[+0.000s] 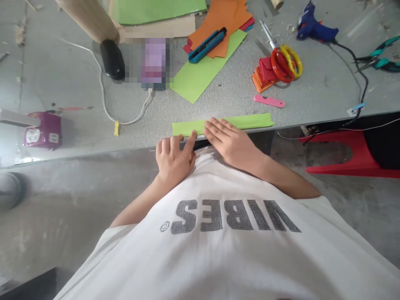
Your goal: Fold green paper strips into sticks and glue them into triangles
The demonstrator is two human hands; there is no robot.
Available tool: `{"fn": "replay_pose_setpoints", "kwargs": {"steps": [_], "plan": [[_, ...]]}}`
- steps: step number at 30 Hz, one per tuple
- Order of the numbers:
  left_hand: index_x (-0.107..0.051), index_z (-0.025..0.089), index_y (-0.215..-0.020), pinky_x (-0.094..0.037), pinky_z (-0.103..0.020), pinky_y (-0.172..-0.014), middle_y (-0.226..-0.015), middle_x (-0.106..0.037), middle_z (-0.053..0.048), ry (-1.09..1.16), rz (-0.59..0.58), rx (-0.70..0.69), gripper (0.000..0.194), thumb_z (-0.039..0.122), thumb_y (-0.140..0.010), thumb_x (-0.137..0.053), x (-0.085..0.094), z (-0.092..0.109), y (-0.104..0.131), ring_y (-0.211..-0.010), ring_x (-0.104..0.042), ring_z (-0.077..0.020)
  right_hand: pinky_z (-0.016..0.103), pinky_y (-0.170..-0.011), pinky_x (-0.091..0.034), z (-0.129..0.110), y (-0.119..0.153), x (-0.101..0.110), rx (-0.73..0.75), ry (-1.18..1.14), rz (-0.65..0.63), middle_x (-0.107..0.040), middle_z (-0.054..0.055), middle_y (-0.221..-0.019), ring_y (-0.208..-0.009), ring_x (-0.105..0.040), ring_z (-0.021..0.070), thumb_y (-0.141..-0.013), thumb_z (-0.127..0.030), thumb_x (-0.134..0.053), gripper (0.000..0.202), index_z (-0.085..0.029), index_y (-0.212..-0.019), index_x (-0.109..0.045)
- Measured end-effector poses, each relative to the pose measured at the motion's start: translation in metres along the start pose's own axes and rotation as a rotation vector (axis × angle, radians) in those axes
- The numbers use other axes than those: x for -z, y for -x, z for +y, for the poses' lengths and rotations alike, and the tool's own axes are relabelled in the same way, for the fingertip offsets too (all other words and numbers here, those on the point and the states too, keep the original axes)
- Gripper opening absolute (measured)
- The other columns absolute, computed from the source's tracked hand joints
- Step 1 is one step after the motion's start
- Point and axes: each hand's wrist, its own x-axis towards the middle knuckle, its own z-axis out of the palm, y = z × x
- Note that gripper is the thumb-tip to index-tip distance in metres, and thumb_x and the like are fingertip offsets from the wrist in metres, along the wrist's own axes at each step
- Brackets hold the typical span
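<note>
A long narrow strip of green paper lies along the table's near edge. My right hand rests flat on its middle, fingers stretched out over the paper. At the strip's lower left edge is my left hand, its index finger extended onto the paper and its other fingers bent over the table edge; no object shows in it. The two hands are close together but apart.
Beyond the strip are a green sheet, a teal cutter on orange paper, scissors, a pink cutter, a glue gun, pliers, a phone with its cable and a purple tape dispenser.
</note>
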Motion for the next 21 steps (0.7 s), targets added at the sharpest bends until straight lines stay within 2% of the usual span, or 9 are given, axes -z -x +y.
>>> {"fn": "replay_pose_setpoints", "kwargs": {"steps": [4,7,13,17,21], "plan": [[-0.088,0.038,-0.157,-0.047,-0.059,-0.107,-0.131,-0.077,-0.019,-0.047,0.010,0.021,0.054,0.031,-0.105,-0.074,-0.004,0.002,0.000,-0.111,-0.064,-0.0386,0.068,-0.150,-0.052,-0.017,-0.016,-0.018,0.008,-0.063,-0.026,-0.063,0.028,-0.186,-0.180,-0.059,0.0411,-0.120,-0.019,-0.046,0.064,0.001,-0.178,-0.065],[-0.089,0.037,-0.154,-0.045,-0.061,-0.111,-0.132,-0.075,-0.019,-0.034,0.002,0.055,0.050,0.034,-0.106,-0.074,-0.005,0.002,-0.001,-0.113,-0.063,-0.0390,0.066,-0.150,-0.052,-0.016,-0.011,-0.020,-0.035,-0.075,-0.007,-0.061,0.023,-0.188,-0.181,-0.058,0.0389,-0.121,-0.020,-0.047,0.063,-0.004,-0.179,-0.067],[-0.092,0.035,-0.148,-0.044,-0.065,-0.113,-0.129,-0.074,-0.020,0.017,-0.031,0.121,0.044,0.041,-0.111,-0.070,0.000,0.003,-0.006,-0.112,-0.060,-0.0392,0.059,-0.146,-0.058,0.008,0.037,-0.004,-0.219,0.053,0.095,-0.073,0.016,-0.179,-0.171,-0.070,0.0364,-0.122,-0.027,-0.058,0.053,-0.015,-0.168,-0.080],[-0.093,0.032,-0.140,-0.048,-0.060,-0.103,-0.116,-0.075,-0.019,0.022,0.092,0.027,0.037,0.045,-0.114,-0.070,0.001,-0.002,-0.011,-0.103,-0.061,-0.0376,0.059,-0.136,-0.067,0.028,0.074,0.009,-0.332,0.184,0.216,-0.082,0.016,-0.168,-0.159,-0.080,0.0383,-0.120,-0.032,-0.059,0.049,-0.020,-0.161,-0.085],[-0.094,0.032,-0.128,-0.050,-0.055,-0.092,-0.111,-0.078,-0.019,0.045,0.151,-0.049,0.029,0.039,-0.116,-0.068,0.000,-0.009,-0.018,-0.099,-0.067,-0.0361,0.061,-0.130,-0.069,0.041,0.093,0.016,-0.426,0.253,0.259,-0.087,0.016,-0.161,-0.152,-0.084,0.0396,-0.123,-0.038,-0.054,0.047,-0.023,-0.152,-0.088]]}}
